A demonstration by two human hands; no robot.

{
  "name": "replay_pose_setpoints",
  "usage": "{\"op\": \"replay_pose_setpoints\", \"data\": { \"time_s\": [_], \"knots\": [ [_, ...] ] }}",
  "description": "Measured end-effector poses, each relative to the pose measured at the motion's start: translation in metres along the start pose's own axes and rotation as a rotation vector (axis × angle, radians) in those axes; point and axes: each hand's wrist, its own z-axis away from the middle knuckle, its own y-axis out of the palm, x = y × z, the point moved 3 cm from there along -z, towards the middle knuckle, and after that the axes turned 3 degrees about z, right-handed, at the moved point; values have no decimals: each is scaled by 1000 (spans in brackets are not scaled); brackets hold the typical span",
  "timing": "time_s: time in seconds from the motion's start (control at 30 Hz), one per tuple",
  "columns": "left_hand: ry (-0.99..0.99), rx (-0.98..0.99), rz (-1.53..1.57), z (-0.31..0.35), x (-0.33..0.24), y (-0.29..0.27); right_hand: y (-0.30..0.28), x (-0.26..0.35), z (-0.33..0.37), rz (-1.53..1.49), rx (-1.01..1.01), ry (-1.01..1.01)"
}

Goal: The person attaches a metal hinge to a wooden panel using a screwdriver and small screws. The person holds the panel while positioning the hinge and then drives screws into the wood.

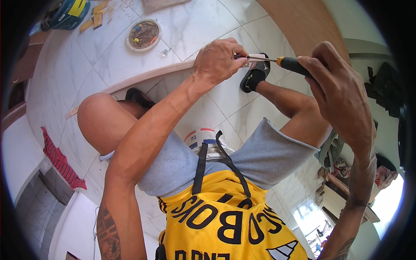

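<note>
As L hand (pixel 220 60) pinches sm. dark pc. (pixel 237 56), R hand (pixel 340 93) is clenched round screwdriver (pixel 291 64).

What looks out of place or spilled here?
Red striped cloth lying loose on the tiles at left, as if dropped. Brown crumbs scattered upper left, outside the round tub of bits. Nothing odd at the screwdriver or wood strip.

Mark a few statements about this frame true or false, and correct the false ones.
1. The right hand holds a screwdriver. True.
2. The screwdriver's handle is solid red. False: it is black and yellow.
3. The left hand is at the wooden strip. True.
4. The striped cloth lies on the right. False: the striped cloth is on the left.
5. A round container sits on the tiled floor. True.
</note>
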Motion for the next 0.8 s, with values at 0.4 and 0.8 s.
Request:
{"op": "replay_pose_setpoints", "data": {
  "time_s": [0.4, 0.8],
  "knots": [
    [24, 20, -30, 1, 1, 0, -5, 7, -12, 42, -30, -22],
    [195, 22, -79, -1, 15, 0, -13, 26, -25, -30, -46, 45]
  ]
}}
